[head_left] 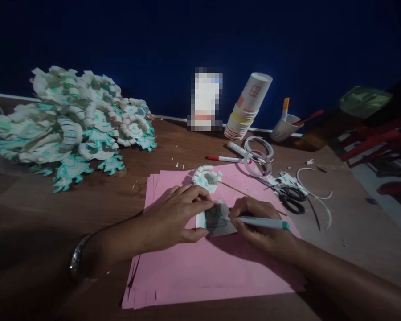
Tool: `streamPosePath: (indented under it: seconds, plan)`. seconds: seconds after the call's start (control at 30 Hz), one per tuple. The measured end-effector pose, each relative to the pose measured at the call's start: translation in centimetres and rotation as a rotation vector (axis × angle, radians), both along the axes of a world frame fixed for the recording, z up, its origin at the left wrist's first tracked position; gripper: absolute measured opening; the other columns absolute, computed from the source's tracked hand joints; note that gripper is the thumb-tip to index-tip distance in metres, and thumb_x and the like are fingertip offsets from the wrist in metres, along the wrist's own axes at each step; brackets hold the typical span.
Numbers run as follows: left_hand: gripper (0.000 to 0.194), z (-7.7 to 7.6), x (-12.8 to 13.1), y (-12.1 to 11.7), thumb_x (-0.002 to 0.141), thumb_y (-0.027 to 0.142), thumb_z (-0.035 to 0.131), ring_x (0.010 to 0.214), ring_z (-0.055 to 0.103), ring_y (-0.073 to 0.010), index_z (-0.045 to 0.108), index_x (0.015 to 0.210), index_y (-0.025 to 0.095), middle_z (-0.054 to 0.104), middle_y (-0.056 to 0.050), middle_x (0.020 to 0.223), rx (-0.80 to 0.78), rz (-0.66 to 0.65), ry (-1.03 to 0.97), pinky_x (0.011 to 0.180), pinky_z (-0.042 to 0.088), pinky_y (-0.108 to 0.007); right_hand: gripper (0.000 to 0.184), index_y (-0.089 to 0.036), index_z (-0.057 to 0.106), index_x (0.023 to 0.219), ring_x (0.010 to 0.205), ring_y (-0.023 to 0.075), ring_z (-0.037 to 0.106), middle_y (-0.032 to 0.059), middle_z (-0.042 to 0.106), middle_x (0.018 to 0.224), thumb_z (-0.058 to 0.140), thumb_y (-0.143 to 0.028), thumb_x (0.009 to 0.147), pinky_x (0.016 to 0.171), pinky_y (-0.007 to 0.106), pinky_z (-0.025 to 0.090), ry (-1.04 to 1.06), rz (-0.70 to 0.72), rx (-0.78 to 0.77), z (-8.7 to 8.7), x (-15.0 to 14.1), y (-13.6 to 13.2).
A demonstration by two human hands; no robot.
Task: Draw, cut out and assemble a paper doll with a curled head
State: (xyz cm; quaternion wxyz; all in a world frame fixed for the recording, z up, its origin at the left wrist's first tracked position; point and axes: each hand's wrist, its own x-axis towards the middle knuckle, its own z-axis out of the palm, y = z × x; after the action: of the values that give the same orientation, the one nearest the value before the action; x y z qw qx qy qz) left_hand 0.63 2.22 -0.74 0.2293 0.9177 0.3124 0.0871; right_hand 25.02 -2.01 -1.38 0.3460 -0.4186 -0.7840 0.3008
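A small piece of white paper [222, 229] with a green drawing lies on a stack of pink sheets [187, 272]. My left hand [178, 214] steadies its left side, thumb and forefinger on the paper. In my right hand [257, 218] is a white marker [262, 222] with a green end, gripped like a pen; its tip is at the drawing's right side. Just behind my left fingers sits a curled paper figure [209, 178] with rolled white strips around a drawn face. A thin stick [237, 189] runs from it behind my right hand.
Finished-looking paper figures [87, 120] are heaped at the left. Behind the pink sheets are a red-capped marker [223, 158], tape rolls [258, 164], scissors [290, 198], paper scraps [285, 179], stacked paper cups [249, 107] and a cup with tools [284, 128]. A pixelated patch stands by the dark blue wall.
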Motion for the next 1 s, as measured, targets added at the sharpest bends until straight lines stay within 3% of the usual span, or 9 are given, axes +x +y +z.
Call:
streamPosePath:
  seconds: [1.0]
  plan:
    - [0.054,-0.18,-0.08,-0.01,0.083,0.031,0.069,0.12,0.049,-0.0281,0.054,0.135,0.032,0.053,-0.005,0.133,0.011,0.0,-0.006,0.098,0.04,-0.043,0.006,-0.018,0.06,0.081,0.055,0.0108,0.055,0.0005,0.065,0.067,0.058,-0.015,0.085,0.053,0.02,0.045,0.005,0.06,-0.049,0.08,-0.36,0.18]
